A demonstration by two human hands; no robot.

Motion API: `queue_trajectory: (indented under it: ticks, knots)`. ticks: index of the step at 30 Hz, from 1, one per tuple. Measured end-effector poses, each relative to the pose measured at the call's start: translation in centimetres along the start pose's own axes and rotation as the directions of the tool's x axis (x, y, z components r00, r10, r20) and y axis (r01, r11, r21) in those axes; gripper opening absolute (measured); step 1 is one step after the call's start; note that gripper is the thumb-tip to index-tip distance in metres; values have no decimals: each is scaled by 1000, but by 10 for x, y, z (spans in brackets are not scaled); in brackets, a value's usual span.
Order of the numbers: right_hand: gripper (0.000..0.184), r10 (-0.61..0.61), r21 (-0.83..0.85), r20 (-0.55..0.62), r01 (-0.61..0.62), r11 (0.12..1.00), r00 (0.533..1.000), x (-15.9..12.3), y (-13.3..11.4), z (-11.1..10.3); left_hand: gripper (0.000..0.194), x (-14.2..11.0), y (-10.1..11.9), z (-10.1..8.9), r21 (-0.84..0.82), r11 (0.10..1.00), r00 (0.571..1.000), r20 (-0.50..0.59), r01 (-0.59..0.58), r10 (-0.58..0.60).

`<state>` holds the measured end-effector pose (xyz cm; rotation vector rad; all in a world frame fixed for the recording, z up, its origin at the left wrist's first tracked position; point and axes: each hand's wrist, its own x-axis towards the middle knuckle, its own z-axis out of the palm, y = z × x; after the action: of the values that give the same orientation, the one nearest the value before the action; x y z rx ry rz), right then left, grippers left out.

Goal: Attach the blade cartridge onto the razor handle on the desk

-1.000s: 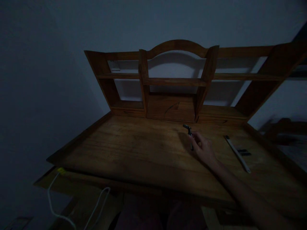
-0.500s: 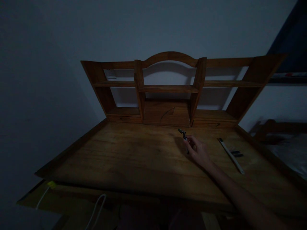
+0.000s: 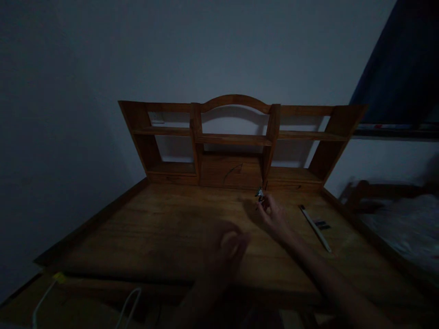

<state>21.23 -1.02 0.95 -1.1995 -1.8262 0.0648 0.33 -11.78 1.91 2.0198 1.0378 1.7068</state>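
My right hand [image 3: 274,219] pinches a small razor [image 3: 259,195] with a pale, crosswise head, held just above the desktop [image 3: 154,228]. Most of its handle is hidden behind my fingers. Blurred by motion, my left hand [image 3: 226,251] is over the front middle of the desk, apart from the razor. Its fingers are loosely curved with a gap to the thumb, and nothing shows in them. To the right of my right hand lies a long pale stick [image 3: 315,229] with a dark end. Small dark flat pieces [image 3: 322,224] lie beside it.
A wooden shelf unit [image 3: 233,139] with a hinged-looking centre panel and small drawers stands along the desk's back. Raised wooden edges [image 3: 99,219] border the sides. White cord [image 3: 128,304] hangs by the front edge. A dark curtain [image 3: 398,68] and bedding [image 3: 408,224] are at the right.
My left hand has come into view from below. The razor has turned in my right hand, so its head now shows differently. The camera view has tilted up and shifted right.
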Motion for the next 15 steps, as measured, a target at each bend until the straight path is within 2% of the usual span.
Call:
queue_trajectory:
  ticks: [2,4,6,9,12,15]
  knots:
    - [23,5,44,3,-5,999,1000,7,-5,-3,14,41,-17,10,27,999,994,-101,-39,42]
    - [24,12,139,12,-14,990,1000,11,-6,0,18,77,-35,21,18,994,993,-32,-112,113]
    - [26,18,248,24,-23,968,1000,9,-2,8,25,99,-50,32,-17,989,987,55,-148,148]
    - [31,25,347,56,-43,937,998,2,9,23,43,106,-67,47,-94,992,979,180,-83,99]
    - [32,18,384,105,-57,922,994,-5,18,31,37,100,-79,58,-165,986,973,227,3,35]
    - [32,-19,376,157,-42,926,987,-5,20,29,33,93,-86,65,-198,979,976,218,50,-6]
